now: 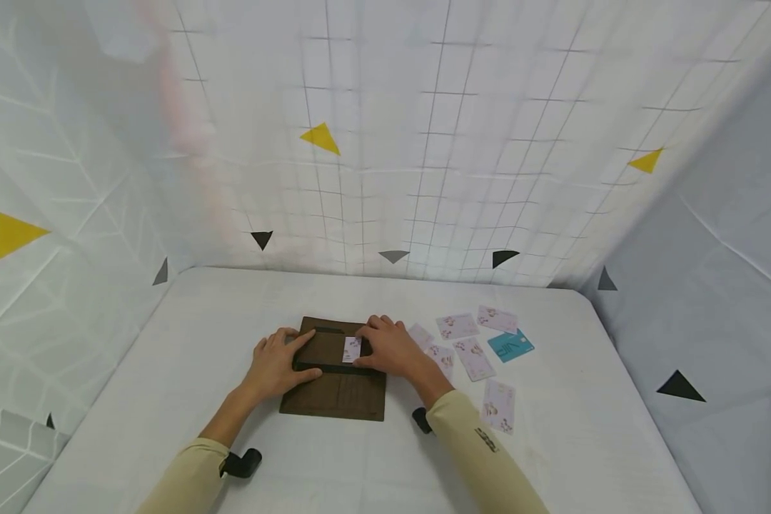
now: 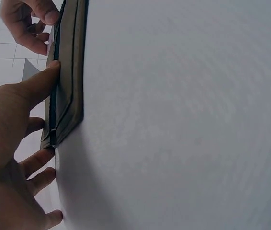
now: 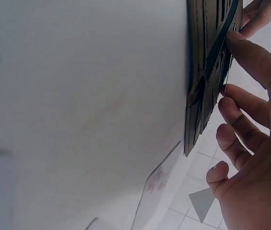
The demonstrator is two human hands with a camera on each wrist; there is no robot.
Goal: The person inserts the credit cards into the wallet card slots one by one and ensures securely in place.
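A brown wallet lies spread open on the white table, with a dark band across its middle. A pale card with a purple floral print shows over its upper half. My left hand rests on the wallet's left edge; thumb and index finger press its face, the other fingers spread beside it. My right hand covers the right part of the card, its thumb and index finger at the card's edges. In the right wrist view, a thin pale edge shows between the right thumb and index finger, next to a raised wallet layer.
Several matching floral cards lie loose to the right of the wallet. A teal card marked VIP lies among them, touching one. White curtain-like sheets with triangles and grid lines surround the table. Black wrist devices sit at both wrists.
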